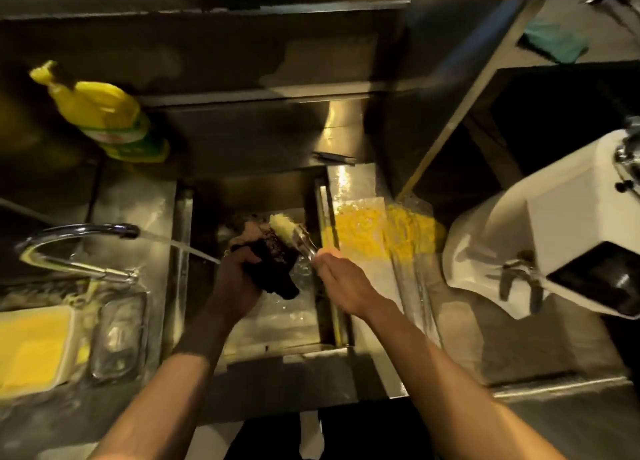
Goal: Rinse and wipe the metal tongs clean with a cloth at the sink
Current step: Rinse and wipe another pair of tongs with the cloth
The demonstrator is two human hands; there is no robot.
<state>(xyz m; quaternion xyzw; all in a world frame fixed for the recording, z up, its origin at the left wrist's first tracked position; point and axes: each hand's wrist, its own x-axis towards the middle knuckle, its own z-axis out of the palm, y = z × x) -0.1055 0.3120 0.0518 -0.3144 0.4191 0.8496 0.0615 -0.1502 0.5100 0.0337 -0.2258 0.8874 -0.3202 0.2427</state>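
Observation:
Over the steel sink (180, 251), my right hand (341, 277) grips the near end of the metal tongs (304, 239), which point away and to the left. Their far tip is coated in pale yellow foam or residue (282, 227). My left hand (239, 279) holds a dark, wet cloth (277, 269) bunched against the tongs' left side. A curved chrome tap (79, 232) on the left sends a stream of water (187, 248) slanting toward my left hand.
A yellow detergent bottle (104, 116) stands at the back left. A yellow sponge in a tray (34, 348) and a glass dish (119, 335) sit left of the sink. A yellow mesh mat (381, 234) lies right of it, beside a white machine (554, 224). A green cloth (554, 42) lies far right.

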